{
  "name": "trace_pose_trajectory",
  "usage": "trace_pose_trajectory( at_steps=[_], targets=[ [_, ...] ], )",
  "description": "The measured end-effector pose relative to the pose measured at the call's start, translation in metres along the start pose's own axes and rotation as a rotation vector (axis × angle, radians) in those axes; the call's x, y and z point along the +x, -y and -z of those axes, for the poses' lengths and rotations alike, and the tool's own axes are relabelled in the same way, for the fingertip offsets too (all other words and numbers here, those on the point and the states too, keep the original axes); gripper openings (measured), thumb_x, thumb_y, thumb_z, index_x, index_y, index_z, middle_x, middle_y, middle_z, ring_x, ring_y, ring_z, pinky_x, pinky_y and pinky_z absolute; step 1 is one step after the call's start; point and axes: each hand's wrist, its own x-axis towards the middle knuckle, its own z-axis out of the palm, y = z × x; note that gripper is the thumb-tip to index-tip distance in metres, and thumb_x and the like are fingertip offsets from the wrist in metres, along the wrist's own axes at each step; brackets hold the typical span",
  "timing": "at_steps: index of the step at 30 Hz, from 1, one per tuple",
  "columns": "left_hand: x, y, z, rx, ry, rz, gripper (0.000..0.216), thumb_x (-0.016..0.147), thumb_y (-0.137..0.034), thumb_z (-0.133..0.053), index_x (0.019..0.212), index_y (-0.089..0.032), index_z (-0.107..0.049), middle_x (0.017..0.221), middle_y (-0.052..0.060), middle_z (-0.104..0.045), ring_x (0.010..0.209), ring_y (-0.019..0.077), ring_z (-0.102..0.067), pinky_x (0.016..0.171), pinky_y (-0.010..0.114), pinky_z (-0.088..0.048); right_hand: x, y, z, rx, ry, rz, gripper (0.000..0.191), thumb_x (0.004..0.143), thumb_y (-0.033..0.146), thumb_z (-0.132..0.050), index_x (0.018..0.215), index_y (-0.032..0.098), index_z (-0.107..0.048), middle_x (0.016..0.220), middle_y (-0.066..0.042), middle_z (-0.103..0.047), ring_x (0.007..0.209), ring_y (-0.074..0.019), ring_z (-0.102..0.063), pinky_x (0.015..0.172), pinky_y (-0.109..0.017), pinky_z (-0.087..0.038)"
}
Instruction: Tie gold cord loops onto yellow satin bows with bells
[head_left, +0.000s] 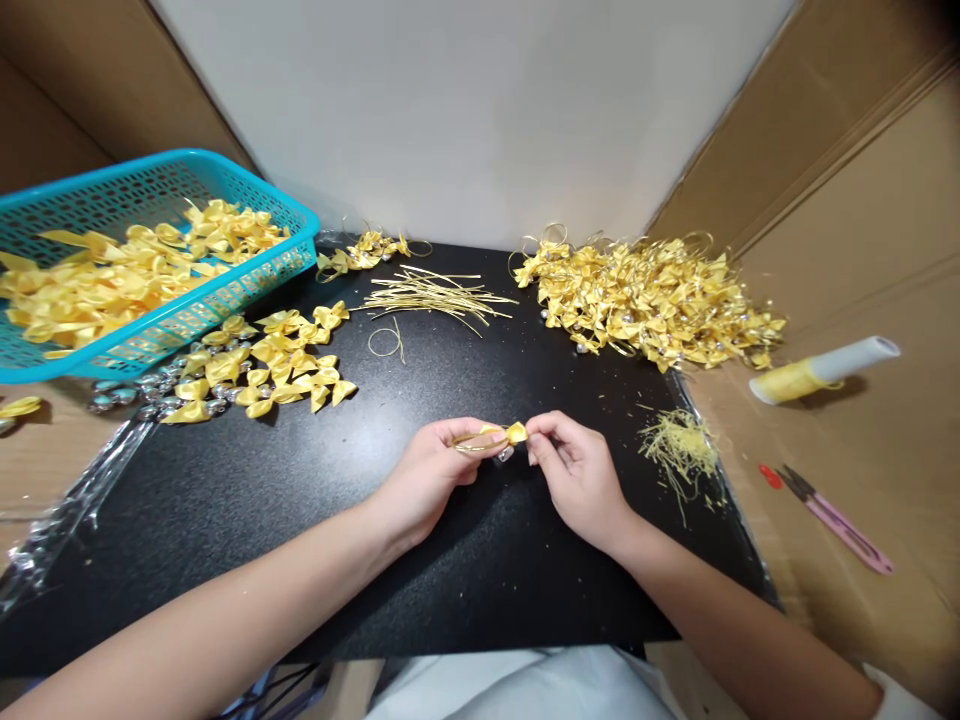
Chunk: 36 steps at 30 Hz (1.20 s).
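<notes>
We see a pale upright panel (487, 110) at the back, and brown cardboard (840, 250) on both sides. Before us stands a black tabletop (300, 520). At its far left corner, a turquoise plastic basket (298, 232) contains many yellow ribbon bows (127, 280). At the far right lies a wide heap of yellow bows with gold wire (652, 300). Near the basket, we find a group of bows with silver beads (285, 355), laid on the table.

Our two hands are at the middle of the table, close to each other. The left hand (435, 465) pinches one bow between thumb and forefinger. The right hand (581, 475) has its thumb and forefinger brought together at the right edge of this bow; whether they grip it, we cannot tell.

Behind the hands lies a loose bundle of gold wires (435, 295). To the right are a tube (825, 370), white and yellow, and thread snips with pink handle (840, 525); between them and the right hand is a small heap of yellowish clippings (679, 445).

The held bow (516, 433) is above the tabletop, with a gold wire loop (476, 443) at its left and a silver bead (505, 453) beneath. A small red piece (770, 476) lies beside the snips' tips.
</notes>
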Motion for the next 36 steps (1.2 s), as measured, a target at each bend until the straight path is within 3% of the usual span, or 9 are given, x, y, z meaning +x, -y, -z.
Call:
trace_pose_trajectory(
  at_steps=[9, 12, 16, 19, 29, 33, 36],
  targets=[
    [0.0, 0.003, 0.0, 0.025, -0.012, -0.052, 0.021, 0.059, -0.031, -0.083, 0.066, -0.015, -0.071, 0.058, -0.002, -0.058, 0.05, 0.0055, -0.032, 0.048, 0.022, -0.019, -0.002, 0.002, -0.006, 0.11, -0.011, -0.047, 0.014, 0.091, 0.021, -0.052, 0.08, 0.018, -0.059, 0.064, 0.001, -0.061, 0.06, -0.0105, -0.06, 0.06, -0.023, -0.049],
    [0.001, 0.003, 0.001, 0.011, -0.02, -0.049, 0.02, 0.059, -0.029, -0.083, 0.067, -0.015, -0.071, 0.058, -0.002, -0.057, 0.05, 0.0056, -0.032, 0.049, 0.022, -0.019, -0.003, 0.0, -0.005, 0.159, -0.032, -0.064, 0.008, 0.091, 0.023, -0.055, 0.091, 0.019, -0.062, 0.075, -0.001, -0.066, 0.069, -0.0126, -0.065, 0.069, -0.026, -0.053],
    [0.001, 0.0, 0.0, -0.037, -0.038, -0.049, 0.022, 0.058, -0.031, -0.083, 0.063, -0.015, -0.07, 0.054, -0.004, -0.051, 0.049, 0.0054, -0.028, 0.048, 0.023, -0.018, -0.001, -0.001, -0.003, 0.058, -0.103, -0.008, 0.007, 0.087, 0.02, -0.059, 0.091, 0.021, -0.065, 0.092, -0.005, -0.064, 0.086, -0.0161, -0.063, 0.076, -0.03, -0.052],
    [0.001, -0.001, 0.0, -0.045, -0.039, -0.045, 0.022, 0.057, -0.03, -0.084, 0.063, -0.014, -0.07, 0.056, -0.004, -0.051, 0.051, 0.0054, -0.03, 0.049, 0.023, -0.017, 0.0, 0.0, -0.002, -0.029, -0.117, 0.014, 0.009, 0.086, 0.017, -0.058, 0.08, 0.02, -0.064, 0.089, -0.004, -0.058, 0.086, -0.0157, -0.058, 0.076, -0.029, -0.049],
    [0.001, 0.001, 0.002, -0.032, -0.031, -0.041, 0.018, 0.058, -0.027, -0.083, 0.065, -0.015, -0.073, 0.056, -0.003, -0.054, 0.05, 0.0046, -0.03, 0.048, 0.021, -0.018, 0.001, 0.004, -0.007, -0.128, -0.042, 0.049, 0.014, 0.092, 0.018, -0.052, 0.08, 0.02, -0.059, 0.088, -0.004, -0.059, 0.087, -0.0168, -0.054, 0.08, -0.032, -0.044],
    [0.0, 0.001, 0.001, -0.009, -0.043, -0.06, 0.017, 0.06, -0.028, -0.082, 0.065, -0.015, -0.072, 0.054, -0.004, -0.054, 0.047, 0.0034, -0.029, 0.046, 0.02, -0.019, -0.002, 0.008, -0.009, -0.144, -0.149, 0.058, 0.009, 0.09, 0.018, -0.057, 0.082, 0.019, -0.061, 0.089, -0.003, -0.058, 0.088, -0.0164, -0.054, 0.081, -0.033, -0.044],
    [-0.001, 0.001, -0.001, 0.026, -0.102, -0.111, 0.016, 0.062, -0.028, -0.082, 0.066, -0.015, -0.073, 0.055, -0.004, -0.059, 0.047, 0.0031, -0.034, 0.046, 0.018, -0.025, -0.005, 0.013, -0.007, -0.242, -0.266, 0.214, 0.001, 0.082, 0.019, -0.066, 0.081, 0.02, -0.066, 0.087, -0.003, -0.054, 0.085, -0.0166, -0.054, 0.079, -0.034, -0.043]
  ],
)
